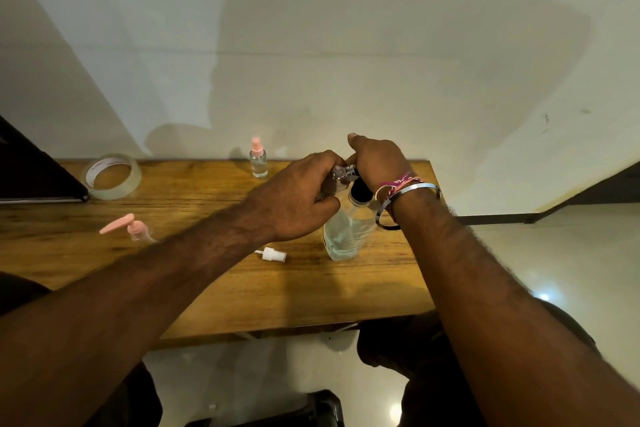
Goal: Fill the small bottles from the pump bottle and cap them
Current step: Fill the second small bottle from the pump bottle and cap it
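**Bottles on the wooden table**

The large clear pump bottle [346,232] stands upright, part-filled. A small clear glass bottle [334,177] is held tilted at its nozzle. A capped pink-topped small bottle [258,159] stands behind; a loose white spray cap [273,255] lies flat.

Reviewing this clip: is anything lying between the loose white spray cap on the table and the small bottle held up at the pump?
Only the left hand itself. It holds the small bottle at the pump bottle nozzle, directly above the white spray cap. No other object lies between them on the table.
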